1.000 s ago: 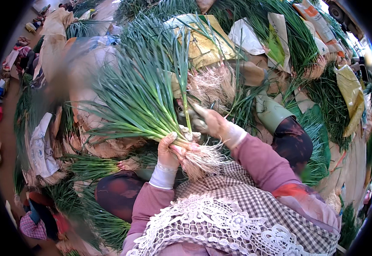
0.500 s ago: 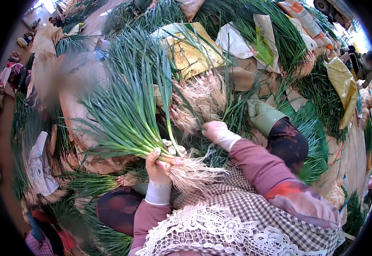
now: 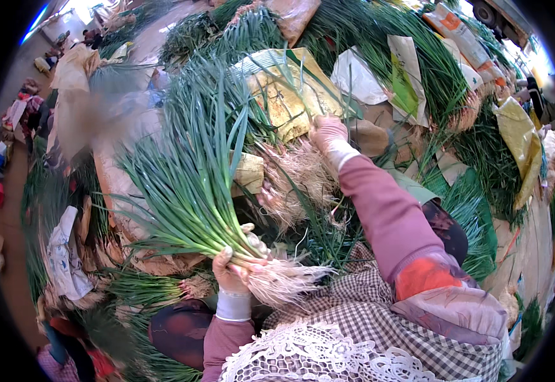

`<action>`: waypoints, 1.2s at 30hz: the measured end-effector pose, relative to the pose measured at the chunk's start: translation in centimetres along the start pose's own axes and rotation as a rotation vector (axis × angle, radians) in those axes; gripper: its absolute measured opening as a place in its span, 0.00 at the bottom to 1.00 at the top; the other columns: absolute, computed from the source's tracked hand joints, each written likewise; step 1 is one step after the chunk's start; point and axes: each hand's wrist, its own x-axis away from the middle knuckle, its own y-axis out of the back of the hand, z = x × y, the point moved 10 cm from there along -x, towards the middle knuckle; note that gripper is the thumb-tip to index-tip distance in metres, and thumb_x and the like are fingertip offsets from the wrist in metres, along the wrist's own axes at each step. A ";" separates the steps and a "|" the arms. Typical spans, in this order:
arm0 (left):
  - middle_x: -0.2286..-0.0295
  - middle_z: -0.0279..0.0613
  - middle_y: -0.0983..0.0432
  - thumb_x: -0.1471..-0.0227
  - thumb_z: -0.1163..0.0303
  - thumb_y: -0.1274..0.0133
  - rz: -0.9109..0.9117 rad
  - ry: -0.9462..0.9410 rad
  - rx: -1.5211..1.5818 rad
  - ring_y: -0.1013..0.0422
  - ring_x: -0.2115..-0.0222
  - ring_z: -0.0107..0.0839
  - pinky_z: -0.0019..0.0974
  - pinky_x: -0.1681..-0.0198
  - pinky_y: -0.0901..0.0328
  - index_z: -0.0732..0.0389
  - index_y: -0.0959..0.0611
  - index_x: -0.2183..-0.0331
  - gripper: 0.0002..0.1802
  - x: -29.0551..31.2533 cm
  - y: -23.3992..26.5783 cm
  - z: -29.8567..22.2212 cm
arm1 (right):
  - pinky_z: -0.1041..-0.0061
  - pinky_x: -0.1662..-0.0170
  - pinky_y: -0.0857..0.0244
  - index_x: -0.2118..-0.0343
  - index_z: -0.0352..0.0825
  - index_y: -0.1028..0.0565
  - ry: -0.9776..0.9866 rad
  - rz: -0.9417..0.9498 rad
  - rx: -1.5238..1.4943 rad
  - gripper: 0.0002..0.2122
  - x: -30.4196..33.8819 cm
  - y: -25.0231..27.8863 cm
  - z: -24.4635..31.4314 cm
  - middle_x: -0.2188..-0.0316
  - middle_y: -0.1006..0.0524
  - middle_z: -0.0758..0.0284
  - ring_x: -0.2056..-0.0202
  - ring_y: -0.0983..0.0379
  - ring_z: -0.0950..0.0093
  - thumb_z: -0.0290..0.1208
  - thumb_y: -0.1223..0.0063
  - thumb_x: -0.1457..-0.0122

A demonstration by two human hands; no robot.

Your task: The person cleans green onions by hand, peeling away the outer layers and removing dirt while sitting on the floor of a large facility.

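Observation:
In my left hand [image 3: 229,272] is a bunch of green garlic [image 3: 217,216], gripped around the pale stems just above the roots. Its long leaves fan up and to the left, while the stringy white roots [image 3: 284,280] point right. My right hand [image 3: 329,135] is stretched forward with its fingers curled, at the edge of a rooted pile of green garlic [image 3: 296,172]. What its fingers hold, if anything, is hidden. A yellow sack [image 3: 284,95] lies over that pile, right beside the hand.
Brown wrapping [image 3: 115,159] stands to the left of the bunch. Further heaps of green garlic [image 3: 417,70] lie at the back right, with a white sack [image 3: 359,76] among them. A yellow bag [image 3: 520,153] rests at far right. Other people [image 3: 26,108] are at the far left.
My right hand has moved forward from near the bunch's root end to the pile by the yellow sack. The left hand keeps its bunch, with the leaves slightly more upright.

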 end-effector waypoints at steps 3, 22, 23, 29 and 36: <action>0.64 0.51 0.34 0.62 0.59 0.54 0.014 0.018 0.067 0.38 0.58 0.45 0.46 0.55 0.43 0.68 0.36 0.58 0.30 -0.7 1.2 -0.5 | 0.77 0.69 0.39 0.71 0.33 0.33 0.025 0.275 -0.774 0.10 2.7 -1.4 1.9 0.77 0.30 0.61 0.73 0.34 0.75 0.34 0.51 0.52; 0.69 0.41 0.36 0.58 0.55 0.56 0.160 0.052 0.063 0.38 0.69 0.36 0.44 0.61 0.41 0.66 0.44 0.51 0.35 0.3 -0.9 0.8 | 0.73 0.63 0.37 0.72 0.32 0.27 -0.054 0.353 -0.127 0.15 -3.2 -10.7 4.7 0.72 0.27 0.57 0.66 0.30 0.63 0.40 0.50 0.56; 0.69 0.41 0.36 0.58 0.55 0.57 0.160 0.037 0.076 0.38 0.69 0.37 0.46 0.63 0.40 0.66 0.44 0.52 0.35 0.5 -0.4 0.5 | 0.72 0.65 0.37 0.70 0.35 0.26 0.055 0.546 -0.179 0.15 -2.9 -12.3 6.2 0.71 0.27 0.59 0.68 0.30 0.66 0.41 0.49 0.57; 0.71 0.45 0.35 0.60 0.56 0.55 0.237 -0.064 0.073 0.35 0.69 0.39 0.44 0.63 0.36 0.70 0.44 0.53 0.37 1.6 -1.6 -3.0 | 0.83 0.86 0.39 0.83 0.37 0.32 0.089 0.710 -1.377 0.10 1.3 -1.4 10.2 0.91 0.35 0.74 0.91 0.38 0.83 0.35 0.45 0.57; 0.69 0.46 0.36 0.57 0.55 0.58 0.176 -0.049 0.050 0.37 0.67 0.36 0.41 0.64 0.37 0.69 0.45 0.52 0.36 1.3 -2.8 -2.9 | 0.79 0.75 0.38 0.76 0.32 0.28 0.139 0.396 -0.434 0.06 2.1 -4.6 -1.9 0.79 0.27 0.66 0.78 0.31 0.76 0.27 0.46 0.57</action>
